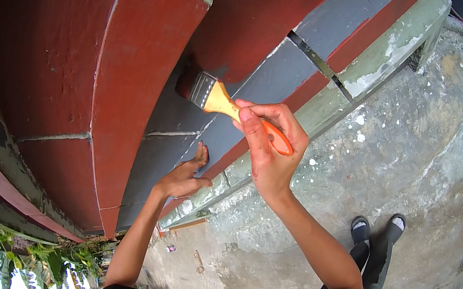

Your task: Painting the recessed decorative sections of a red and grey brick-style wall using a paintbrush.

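My right hand (274,147) grips a flat paintbrush (225,100) by its yellow and orange wooden handle. The dark bristles touch a grey panel (165,101) at the edge of wet dark red paint (231,39). My left hand (185,173) rests with its fingers apart on a grey painted ledge (235,122), below and to the left of the brush, holding nothing. Red stains show on the fingers and palm edge of my right hand. Left of the bristles, a raised panel (149,62) is painted brighter red.
A pale green edge (311,107) with peeling paint runs diagonally beside a red stripe. Beyond it lies a concrete floor (322,233) with white paint spots, where my feet in dark slides (378,229) stand. Green plants (20,251) grow at the lower left.
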Demonstrator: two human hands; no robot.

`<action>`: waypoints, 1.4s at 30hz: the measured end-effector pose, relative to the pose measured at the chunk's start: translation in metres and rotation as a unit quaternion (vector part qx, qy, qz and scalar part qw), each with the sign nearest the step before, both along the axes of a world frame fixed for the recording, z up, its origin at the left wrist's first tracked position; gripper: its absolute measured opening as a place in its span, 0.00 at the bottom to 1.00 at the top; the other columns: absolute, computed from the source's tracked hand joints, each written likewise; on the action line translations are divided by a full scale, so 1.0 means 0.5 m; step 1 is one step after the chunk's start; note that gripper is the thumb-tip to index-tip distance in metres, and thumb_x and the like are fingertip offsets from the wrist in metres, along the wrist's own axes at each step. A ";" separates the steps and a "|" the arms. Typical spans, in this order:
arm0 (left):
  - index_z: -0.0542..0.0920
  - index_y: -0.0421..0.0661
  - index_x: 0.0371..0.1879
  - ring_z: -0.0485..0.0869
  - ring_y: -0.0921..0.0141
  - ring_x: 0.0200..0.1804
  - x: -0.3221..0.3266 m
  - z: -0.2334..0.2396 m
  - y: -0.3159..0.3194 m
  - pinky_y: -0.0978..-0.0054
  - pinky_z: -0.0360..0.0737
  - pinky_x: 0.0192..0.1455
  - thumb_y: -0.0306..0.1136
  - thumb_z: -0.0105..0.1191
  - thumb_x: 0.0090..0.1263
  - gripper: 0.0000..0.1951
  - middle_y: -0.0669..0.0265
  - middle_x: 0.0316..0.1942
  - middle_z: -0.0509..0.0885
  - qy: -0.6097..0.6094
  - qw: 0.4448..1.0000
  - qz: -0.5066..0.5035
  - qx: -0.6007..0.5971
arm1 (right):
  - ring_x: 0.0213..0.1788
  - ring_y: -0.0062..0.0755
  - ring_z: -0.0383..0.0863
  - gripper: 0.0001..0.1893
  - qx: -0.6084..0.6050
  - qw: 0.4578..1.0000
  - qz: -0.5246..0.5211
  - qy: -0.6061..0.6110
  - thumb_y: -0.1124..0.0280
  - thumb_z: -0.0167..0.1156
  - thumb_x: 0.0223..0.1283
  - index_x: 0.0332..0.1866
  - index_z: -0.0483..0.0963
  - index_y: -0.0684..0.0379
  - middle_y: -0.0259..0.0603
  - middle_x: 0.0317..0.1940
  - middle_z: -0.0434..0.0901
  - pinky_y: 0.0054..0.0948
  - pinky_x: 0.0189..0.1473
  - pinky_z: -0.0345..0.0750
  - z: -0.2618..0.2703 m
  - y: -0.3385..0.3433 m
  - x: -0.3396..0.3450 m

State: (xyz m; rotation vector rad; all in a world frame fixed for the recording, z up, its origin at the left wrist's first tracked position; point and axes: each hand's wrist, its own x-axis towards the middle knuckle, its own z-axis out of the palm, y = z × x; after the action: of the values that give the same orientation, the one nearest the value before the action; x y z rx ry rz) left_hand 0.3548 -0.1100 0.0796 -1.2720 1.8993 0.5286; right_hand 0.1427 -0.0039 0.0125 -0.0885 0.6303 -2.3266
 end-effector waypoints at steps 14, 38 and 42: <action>0.57 0.33 0.77 0.54 0.56 0.82 0.014 -0.002 0.002 0.67 0.64 0.77 0.44 0.62 0.62 0.46 0.50 0.83 0.36 0.033 0.999 -0.008 -0.007 | 0.50 0.33 0.87 0.06 -0.049 0.998 0.010 -0.042 0.76 0.61 0.71 0.41 0.75 0.69 0.47 0.42 0.84 0.38 0.52 0.89 -0.029 -0.011 -0.047; 0.59 0.33 0.76 0.55 0.56 0.82 0.010 -0.007 0.001 0.67 0.72 0.73 0.43 0.62 0.62 0.45 0.49 0.83 0.37 0.047 0.999 -0.010 0.003 | 0.55 0.40 0.87 0.16 0.087 0.884 0.008 0.459 0.81 0.69 0.58 0.53 0.84 0.61 0.42 0.56 0.85 0.33 0.56 0.85 -0.110 0.029 -0.007; 0.59 0.33 0.76 0.52 0.56 0.82 0.008 -0.001 -0.004 0.66 0.71 0.73 0.43 0.62 0.62 0.45 0.47 0.83 0.37 0.014 0.999 -0.029 0.007 | 0.55 0.38 0.87 0.17 0.025 0.851 0.044 0.522 0.81 0.69 0.57 0.53 0.83 0.62 0.42 0.55 0.86 0.32 0.57 0.85 -0.114 0.018 -0.069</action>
State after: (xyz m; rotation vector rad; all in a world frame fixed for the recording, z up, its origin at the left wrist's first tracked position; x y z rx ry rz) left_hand 0.3588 -0.1122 0.0791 -1.2013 1.9468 0.5323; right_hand 0.1080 0.0050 -0.0444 -1.3891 1.1498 -2.0148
